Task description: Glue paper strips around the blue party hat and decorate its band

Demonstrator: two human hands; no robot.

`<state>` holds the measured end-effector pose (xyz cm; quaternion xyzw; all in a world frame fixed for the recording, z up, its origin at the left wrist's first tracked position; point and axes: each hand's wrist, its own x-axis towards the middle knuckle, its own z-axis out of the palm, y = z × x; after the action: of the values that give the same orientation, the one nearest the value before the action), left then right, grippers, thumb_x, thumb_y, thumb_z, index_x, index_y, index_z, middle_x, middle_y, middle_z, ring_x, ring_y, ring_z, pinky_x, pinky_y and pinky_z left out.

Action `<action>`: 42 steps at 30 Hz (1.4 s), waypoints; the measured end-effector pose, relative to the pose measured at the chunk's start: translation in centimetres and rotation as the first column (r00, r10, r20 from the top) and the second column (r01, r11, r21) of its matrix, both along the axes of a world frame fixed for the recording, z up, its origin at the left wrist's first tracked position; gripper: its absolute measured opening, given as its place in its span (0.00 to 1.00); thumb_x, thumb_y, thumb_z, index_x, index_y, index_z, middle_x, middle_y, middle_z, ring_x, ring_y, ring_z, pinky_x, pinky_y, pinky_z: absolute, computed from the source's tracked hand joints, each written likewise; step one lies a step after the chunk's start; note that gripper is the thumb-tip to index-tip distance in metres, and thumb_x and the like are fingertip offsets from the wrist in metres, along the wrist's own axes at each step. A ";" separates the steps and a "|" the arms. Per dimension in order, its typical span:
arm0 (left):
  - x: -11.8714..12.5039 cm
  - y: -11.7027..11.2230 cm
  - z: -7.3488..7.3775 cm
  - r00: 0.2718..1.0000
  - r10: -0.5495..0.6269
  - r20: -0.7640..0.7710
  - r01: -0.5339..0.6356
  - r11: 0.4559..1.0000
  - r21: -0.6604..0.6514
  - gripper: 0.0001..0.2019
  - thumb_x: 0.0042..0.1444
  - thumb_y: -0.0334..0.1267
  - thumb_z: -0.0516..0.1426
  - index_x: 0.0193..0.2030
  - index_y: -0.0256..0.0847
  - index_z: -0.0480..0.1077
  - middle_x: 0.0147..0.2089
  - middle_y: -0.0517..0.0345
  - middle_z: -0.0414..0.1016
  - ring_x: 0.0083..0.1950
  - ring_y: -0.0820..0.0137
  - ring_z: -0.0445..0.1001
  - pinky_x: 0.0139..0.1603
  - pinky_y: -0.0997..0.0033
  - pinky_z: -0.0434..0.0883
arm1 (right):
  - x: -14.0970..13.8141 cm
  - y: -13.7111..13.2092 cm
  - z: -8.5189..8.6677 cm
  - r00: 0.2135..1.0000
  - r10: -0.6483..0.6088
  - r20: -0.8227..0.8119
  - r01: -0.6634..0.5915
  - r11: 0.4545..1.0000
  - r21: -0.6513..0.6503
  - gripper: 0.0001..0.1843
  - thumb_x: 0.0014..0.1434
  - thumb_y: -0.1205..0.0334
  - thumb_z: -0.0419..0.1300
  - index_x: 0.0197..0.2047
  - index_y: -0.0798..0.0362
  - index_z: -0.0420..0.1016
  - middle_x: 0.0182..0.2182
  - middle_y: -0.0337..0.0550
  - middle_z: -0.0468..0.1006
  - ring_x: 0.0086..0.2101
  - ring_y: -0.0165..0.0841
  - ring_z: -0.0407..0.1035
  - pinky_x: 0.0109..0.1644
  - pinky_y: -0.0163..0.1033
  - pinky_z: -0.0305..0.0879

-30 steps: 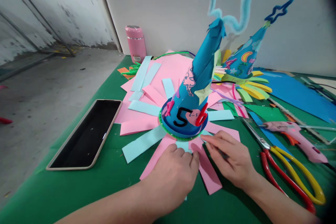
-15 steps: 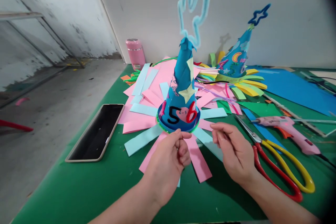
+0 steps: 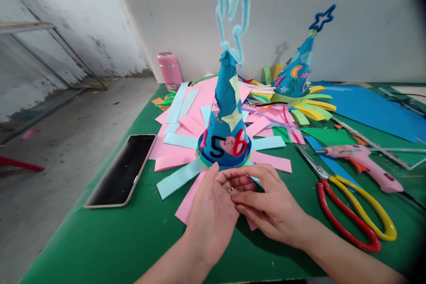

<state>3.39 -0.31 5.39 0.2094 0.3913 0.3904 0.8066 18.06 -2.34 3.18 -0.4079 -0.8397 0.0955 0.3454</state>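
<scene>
My left hand is turned palm up and cupped just in front of a blue paper cone hat. Small shiny beads lie at its curled fingers. Over that palm, my right hand has its thumb and fingertips pressed together; what they pinch, if anything, is too small to make out. The hat stands upright, with black and red number shapes, pale stars and a light-blue pipe-cleaner shape on top. Pink strips and light-blue strips fan out around its brim, some hidden by my hands.
Scissors and a pink glue gun lie at the right, a phone at the left. Behind are pink paper sheets, a pink bottle and a second cone hat. The green table ends at the left.
My left hand has opened from a loose curl into a palm-up cup. My right hand has moved left, from beside the strips to the left palm. The view has shifted slightly.
</scene>
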 end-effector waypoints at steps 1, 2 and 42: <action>0.0 -0.1 0.1 1.000 0.001 0.003 -0.001 1.000 -0.006 0.21 0.59 0.52 0.42 0.38 0.35 0.65 0.41 0.42 0.73 0.44 0.62 0.74 0.48 0.60 0.70 | 0.0 0.0 0.0 1.000 0.007 -0.003 -0.007 1.000 -0.003 0.09 0.56 0.65 0.59 0.40 0.46 0.76 0.53 0.41 0.68 0.50 0.36 0.63 0.51 0.45 0.63; 0.0 -0.1 0.1 1.000 0.004 0.013 -0.004 1.000 -0.015 0.21 0.59 0.51 0.42 0.39 0.35 0.65 0.42 0.41 0.73 0.44 0.62 0.74 0.47 0.60 0.70 | 0.0 -0.1 0.0 1.000 0.011 -0.010 -0.011 1.000 -0.008 0.08 0.56 0.65 0.59 0.39 0.46 0.76 0.53 0.41 0.68 0.50 0.36 0.62 0.51 0.45 0.63; -2.8 -1.6 0.4 0.883 0.075 -0.464 0.080 0.949 0.305 0.10 0.46 0.41 0.62 0.25 0.36 0.68 0.21 0.64 0.58 0.23 0.79 0.53 0.23 0.78 0.52 | 1.8 1.2 1.1 0.703 -0.531 -0.472 0.488 0.844 -0.223 0.08 0.57 0.57 0.61 0.32 0.52 0.69 0.22 0.37 0.75 0.21 0.27 0.69 0.24 0.32 0.68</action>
<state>0.55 -1.94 5.75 0.4242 0.5073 0.3842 0.6443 19.87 -1.13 4.30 -0.5966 -0.5649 0.1362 0.5535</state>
